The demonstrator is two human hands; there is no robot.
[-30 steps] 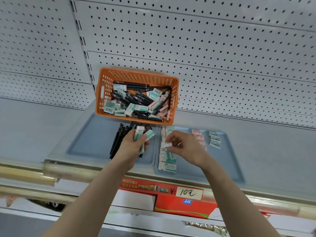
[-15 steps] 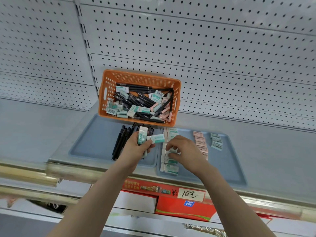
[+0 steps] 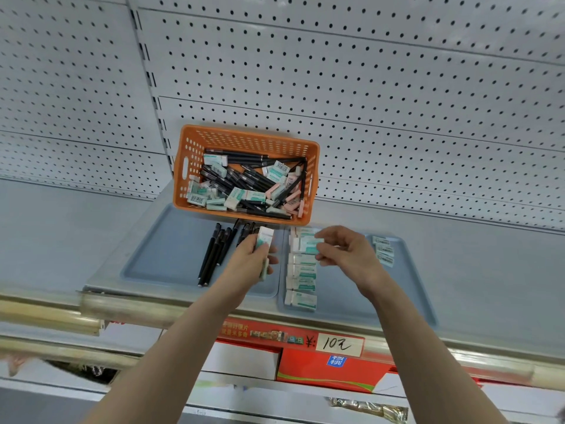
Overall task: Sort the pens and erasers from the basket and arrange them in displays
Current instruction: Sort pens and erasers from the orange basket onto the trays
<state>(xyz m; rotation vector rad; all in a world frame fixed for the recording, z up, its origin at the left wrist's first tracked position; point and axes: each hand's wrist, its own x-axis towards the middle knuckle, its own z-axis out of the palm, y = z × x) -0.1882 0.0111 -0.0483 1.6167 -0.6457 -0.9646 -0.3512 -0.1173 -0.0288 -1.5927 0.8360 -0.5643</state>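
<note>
A white pegboard wall [image 3: 367, 87] stands behind a grey shelf [image 3: 61, 234]. A handwritten price label [image 3: 339, 344] sits on its front edge, above a red box [image 3: 330, 371] beside a white box [image 3: 244, 361].

We are in a shop, facing a retail shelving unit. A white pegboard back panel [image 3: 367, 87] rises behind a grey metal shelf [image 3: 61, 240]. Its front rail carries a handwritten price tag [image 3: 339, 344]. Erasers [image 3: 301, 283] lie in a row on blue display trays [image 3: 159, 255], and red boxed goods [image 3: 330, 371] sit below.
</note>
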